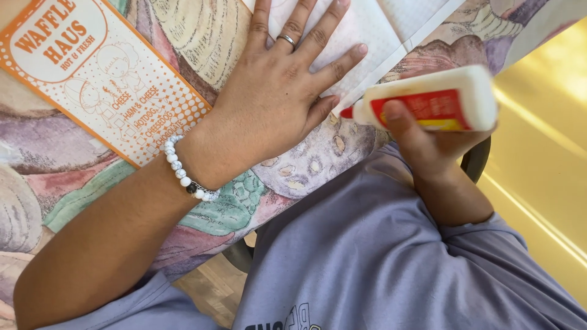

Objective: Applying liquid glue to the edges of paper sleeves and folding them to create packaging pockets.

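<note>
My left hand (278,91) lies flat with fingers spread on a white sheet of paper (367,30), pressing it to the table. It wears a ring and a white bead bracelet (183,174) at the wrist. My right hand (425,143) grips a white glue bottle (434,104) with a red label. The bottle lies sideways, and its red nozzle tip (346,112) touches the paper's near edge beside my left thumb.
An orange and white printed paper sleeve (104,79) lies on the table at the left. The table wears a patterned cloth (55,165) in muted purple, green and red. My lap in a lilac shirt (367,256) and a yellow floor (544,165) lie below.
</note>
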